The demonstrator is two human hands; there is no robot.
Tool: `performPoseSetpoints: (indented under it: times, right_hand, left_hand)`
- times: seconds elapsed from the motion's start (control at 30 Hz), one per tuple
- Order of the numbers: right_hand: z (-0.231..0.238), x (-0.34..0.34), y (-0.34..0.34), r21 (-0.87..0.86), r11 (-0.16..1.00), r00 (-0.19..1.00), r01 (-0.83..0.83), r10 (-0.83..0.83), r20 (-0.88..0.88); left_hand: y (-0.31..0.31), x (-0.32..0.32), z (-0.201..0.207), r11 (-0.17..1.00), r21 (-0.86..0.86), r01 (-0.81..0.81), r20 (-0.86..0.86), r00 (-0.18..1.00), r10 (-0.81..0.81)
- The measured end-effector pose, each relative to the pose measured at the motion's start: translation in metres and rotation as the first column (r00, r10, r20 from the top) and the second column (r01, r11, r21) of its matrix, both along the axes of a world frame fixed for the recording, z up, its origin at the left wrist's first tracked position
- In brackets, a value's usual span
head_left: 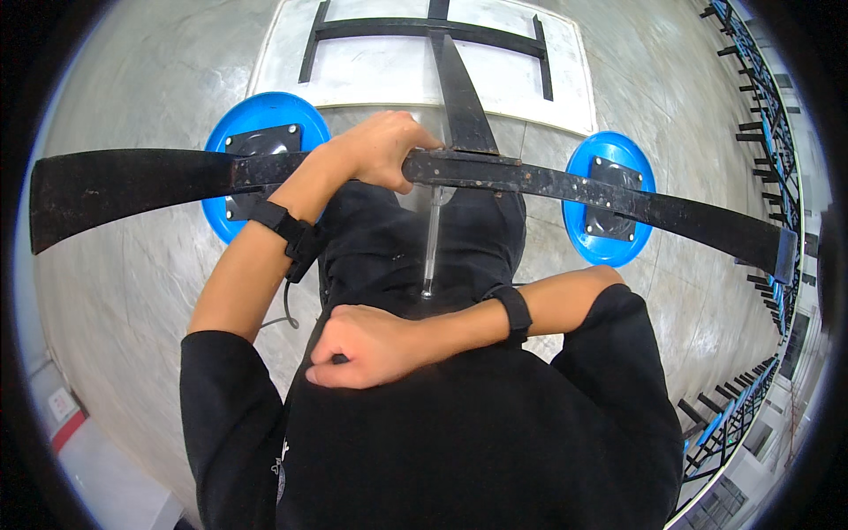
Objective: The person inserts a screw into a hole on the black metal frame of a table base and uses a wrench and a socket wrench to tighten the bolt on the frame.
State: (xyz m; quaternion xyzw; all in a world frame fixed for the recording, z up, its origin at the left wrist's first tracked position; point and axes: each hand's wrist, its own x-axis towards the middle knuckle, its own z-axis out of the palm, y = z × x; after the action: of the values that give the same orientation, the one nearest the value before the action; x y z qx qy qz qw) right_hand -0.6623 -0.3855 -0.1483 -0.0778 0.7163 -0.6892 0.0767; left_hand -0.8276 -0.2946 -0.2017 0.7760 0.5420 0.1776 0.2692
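Observation:
My left hand (382,152) is closed around the middle of a long black metal bar (548,184), close to where an upright black leg piece (468,110) meets it. The thumb lies on the near side of the bar, and the fingers reach over the far side. Below that joint a thin shiny metal rod (431,243) points toward me, with a small round end. Its upper part is blurred. My right arm crosses my front, and the right hand (364,347) is curled into a fist before my dark shirt. No object shows in its finger gap.
Two blue round stool seats (265,110) lie underside up beneath the bar, with black mounting plates. Beyond the bar, a white tabletop (371,75) bears a black frame (428,28). Rows of black frames with blue seats (764,115) line the right side on a grey floor (141,291).

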Motion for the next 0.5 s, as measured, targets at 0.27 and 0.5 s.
performPoseSetpoints:
  times: [0.27, 0.5]
  right_hand:
    - [-0.005, 0.098, 0.051, -0.152, 0.988, 0.916, -0.024, -0.039, -0.399]
    - [-0.019, 0.143, 0.056, -0.552, 0.786, 0.765, 0.28, -0.529, -0.366]
  left_hand:
    - [0.004, 0.001, 0.001, 0.998, -0.058, 0.003, -0.047, 0.999, -0.006]
    - [0.002, 0.007, 0.009, 0.998, -0.065, 0.016, -0.006, 1.0, -0.017]
